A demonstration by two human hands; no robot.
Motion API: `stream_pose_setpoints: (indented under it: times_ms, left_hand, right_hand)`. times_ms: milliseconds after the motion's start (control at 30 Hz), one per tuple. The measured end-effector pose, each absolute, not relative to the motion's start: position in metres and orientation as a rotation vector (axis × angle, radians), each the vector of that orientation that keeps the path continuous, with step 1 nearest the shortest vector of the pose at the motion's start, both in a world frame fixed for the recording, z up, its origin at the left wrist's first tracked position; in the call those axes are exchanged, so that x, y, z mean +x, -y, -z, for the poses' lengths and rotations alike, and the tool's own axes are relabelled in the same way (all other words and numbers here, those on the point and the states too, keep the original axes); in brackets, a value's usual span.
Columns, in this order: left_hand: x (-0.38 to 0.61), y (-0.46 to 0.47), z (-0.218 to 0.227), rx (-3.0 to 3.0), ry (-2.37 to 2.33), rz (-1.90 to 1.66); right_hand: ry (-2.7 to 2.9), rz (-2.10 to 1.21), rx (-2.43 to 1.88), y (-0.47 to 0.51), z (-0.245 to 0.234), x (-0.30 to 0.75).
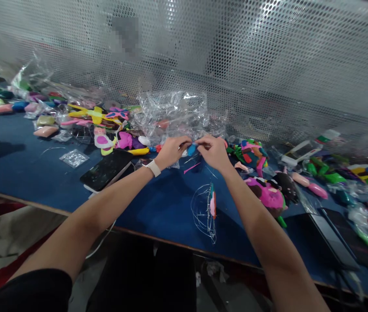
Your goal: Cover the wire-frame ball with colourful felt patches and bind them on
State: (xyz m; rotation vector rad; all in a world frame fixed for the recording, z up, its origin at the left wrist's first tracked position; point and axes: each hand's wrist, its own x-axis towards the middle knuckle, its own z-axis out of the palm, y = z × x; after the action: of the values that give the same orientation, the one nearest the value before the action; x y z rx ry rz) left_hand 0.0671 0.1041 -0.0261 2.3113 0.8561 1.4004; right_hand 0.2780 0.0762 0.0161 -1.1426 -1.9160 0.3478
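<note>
Your left hand (pixel 173 150) and right hand (pixel 214 151) nearly meet at a small blue piece (pixel 191 150) over the desk (pixel 158 199). Nearer you lies a wire frame (pixel 209 212). A phone (pixel 108 170) rests left of it, a pink toy (pixel 266 193) right; clear bags (pixel 174 110) crowd behind your hands.

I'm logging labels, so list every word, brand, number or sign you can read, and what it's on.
No text can be read anywhere in view.
Watch: face too small to read.
Left phone: specks on the dark screen, nothing legible.
Green-and-white item: too blurred to tell whether it bears print.
</note>
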Motion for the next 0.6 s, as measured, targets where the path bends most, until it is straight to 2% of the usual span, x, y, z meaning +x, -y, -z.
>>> stream_pose_setpoints:
  times_ms: [600]
  left_hand:
    - [0.073,-0.115,0.032,2.039,-0.743,-1.406]
  right_hand:
    - [1.646,-0.944,-0.978,-0.085,-0.002,0.277]
